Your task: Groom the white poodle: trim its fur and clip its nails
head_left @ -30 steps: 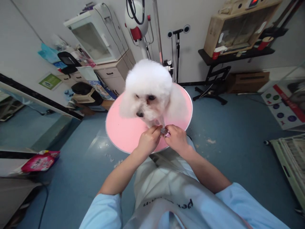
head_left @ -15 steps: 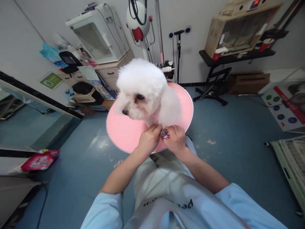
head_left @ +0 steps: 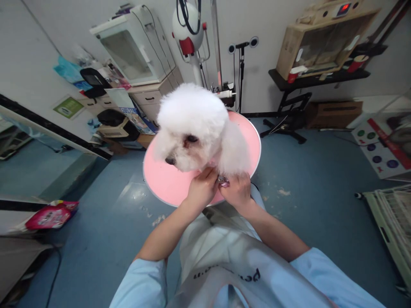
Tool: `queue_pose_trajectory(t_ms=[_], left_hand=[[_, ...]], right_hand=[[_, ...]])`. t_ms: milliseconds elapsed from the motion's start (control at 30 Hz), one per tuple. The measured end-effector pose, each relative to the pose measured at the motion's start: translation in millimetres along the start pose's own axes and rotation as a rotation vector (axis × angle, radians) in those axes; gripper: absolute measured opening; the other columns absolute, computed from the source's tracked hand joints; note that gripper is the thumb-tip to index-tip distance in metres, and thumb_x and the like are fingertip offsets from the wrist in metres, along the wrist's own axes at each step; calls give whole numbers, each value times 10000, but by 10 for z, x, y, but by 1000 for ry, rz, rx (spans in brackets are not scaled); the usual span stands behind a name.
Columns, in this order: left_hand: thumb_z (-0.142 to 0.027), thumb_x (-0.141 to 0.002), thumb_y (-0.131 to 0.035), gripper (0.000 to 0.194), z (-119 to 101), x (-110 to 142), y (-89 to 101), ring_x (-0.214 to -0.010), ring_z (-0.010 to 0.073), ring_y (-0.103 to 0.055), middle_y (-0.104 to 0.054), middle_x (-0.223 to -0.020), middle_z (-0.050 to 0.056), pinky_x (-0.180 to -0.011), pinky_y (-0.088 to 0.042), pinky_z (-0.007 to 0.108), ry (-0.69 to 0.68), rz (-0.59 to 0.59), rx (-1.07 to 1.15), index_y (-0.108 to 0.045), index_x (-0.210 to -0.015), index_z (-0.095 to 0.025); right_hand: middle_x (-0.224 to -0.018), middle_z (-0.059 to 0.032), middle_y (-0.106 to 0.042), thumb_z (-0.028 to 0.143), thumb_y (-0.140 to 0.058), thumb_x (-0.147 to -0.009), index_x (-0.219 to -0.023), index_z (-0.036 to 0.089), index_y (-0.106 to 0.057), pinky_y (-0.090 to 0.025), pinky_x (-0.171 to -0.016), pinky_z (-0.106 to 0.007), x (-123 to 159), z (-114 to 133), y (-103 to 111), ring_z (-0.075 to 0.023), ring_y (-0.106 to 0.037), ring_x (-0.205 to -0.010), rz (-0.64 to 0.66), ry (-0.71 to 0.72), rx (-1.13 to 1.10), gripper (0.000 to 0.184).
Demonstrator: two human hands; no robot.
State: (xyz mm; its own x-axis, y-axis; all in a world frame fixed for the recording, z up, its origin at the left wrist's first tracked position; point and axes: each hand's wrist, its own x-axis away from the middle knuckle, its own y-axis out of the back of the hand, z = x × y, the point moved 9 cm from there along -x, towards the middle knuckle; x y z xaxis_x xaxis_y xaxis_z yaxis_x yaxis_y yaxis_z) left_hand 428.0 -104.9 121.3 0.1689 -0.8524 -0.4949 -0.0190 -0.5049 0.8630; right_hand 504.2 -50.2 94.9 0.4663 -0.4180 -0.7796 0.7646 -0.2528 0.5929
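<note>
White dog [head_left: 195,124]; muzzle [head_left: 181,159] axis slants down-left.

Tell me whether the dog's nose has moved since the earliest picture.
Yes: the dog's nose has moved left, closer to the left rim of the pink table.

The dog [head_left: 192,111] is white with a black nose [head_left: 170,161], the table [head_left: 157,173] pink with a whitish rim [head_left: 260,149], the floor [head_left: 308,179] blue, the sleeves [head_left: 141,284] light blue.
</note>
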Motion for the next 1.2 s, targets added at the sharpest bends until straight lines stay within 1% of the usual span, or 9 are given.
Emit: queue_pose_trajectory(t_ms=[67, 133, 267, 333, 500, 633, 767, 967, 1200], left_hand=[[-104, -800, -482, 142, -1, 12, -4, -737, 163, -627, -618, -818, 70, -581, -505, 215, -1, -6, -17, -610, -846, -143], [-113, -813, -482, 146, -6, 23, -6, -738, 166, -632, -632, -848, 80, -590, -516, 226, -6, -15, -13, -616, -866, -135], [-168, -864, -482, 264, -22, 31, 5, -806, 197, -651, -652, -984, 122, -652, -548, 280, -14, -34, 25, -594, -1092, -95], [-185, -873, -490, 309, -23, 27, -9, -810, 205, -656, -654, -1012, 131, -649, -552, 291, -3, -13, 34, -575, -1154, -88], [-169, -864, -490, 259, -47, 14, -92, -810, 210, -660, -667, -969, 126, -672, -559, 303, 25, 104, 31, -625, -1077, -113], [-193, -864, -483, 242, -66, 2, -140, -767, 222, -663, -677, -900, 124, -672, -564, 331, 54, 166, 3, -650, -1023, -118], [-216, -866, -481, 289, -77, -25, -125, -812, 233, -666, -676, -963, 137, -690, -567, 336, 59, 137, -10, -628, -1095, -117], [-172, -841, -473, 325, -97, -57, -78, -828, 218, -669, -674, -1020, 133, -700, -566, 310, 16, 75, -1, -609, -1129, -111], [-170, -838, -480, 288, -116, -84, -81, -779, 229, -672, -684, -943, 133, -666, -566, 326, -1, 57, 15, -620, -1080, -102]], right_hand=[[-664, -81, -544, 160, -528, -703, -657, 179, -554, -338, -650, -332, 7, -3, 18, -220, -471, -706, -28, 5, -1, 56], [-666, -83, -549, 162, -526, -716, -664, 175, -565, -343, -652, -335, 4, -11, 26, -222, -477, -708, -33, -2, 0, 66], [-679, -77, -576, 198, -515, -783, -754, 170, -607, -350, -675, -340, -17, -39, 11, -220, -495, -709, 18, -47, -20, 100], [-691, -69, -596, 190, -517, -784, -797, 168, -619, -354, -684, -333, -30, -34, 28, -210, -505, -702, 20, -49, -54, 106], [-663, -52, -583, 156, -509, -731, -779, 164, -610, -350, -653, -306, -49, -37, 90, -191, -500, -668, 15, -53, -108, 112], [-707, -56, -592, 145, -518, -707, -777, 168, -611, -342, -669, -309, -59, -89, 169, -193, -503, -698, -5, -84, -64, 119], [-665, -47, -592, 149, -547, -715, -769, 177, -636, -321, -666, -316, -67, -97, 232, -195, -491, -674, -34, -65, 10, 108], [-629, -49, -594, 174, -542, -750, -735, 167, -636, -311, -646, -301, -36, -90, 158, -186, -498, -652, 31, -62, -8, 96], [-621, -52, -596, 186, -518, -772, -766, 155, -643, -326, -653, -304, -51, -52, 220, -187, -504, -639, -14, -11, -20, 129]])
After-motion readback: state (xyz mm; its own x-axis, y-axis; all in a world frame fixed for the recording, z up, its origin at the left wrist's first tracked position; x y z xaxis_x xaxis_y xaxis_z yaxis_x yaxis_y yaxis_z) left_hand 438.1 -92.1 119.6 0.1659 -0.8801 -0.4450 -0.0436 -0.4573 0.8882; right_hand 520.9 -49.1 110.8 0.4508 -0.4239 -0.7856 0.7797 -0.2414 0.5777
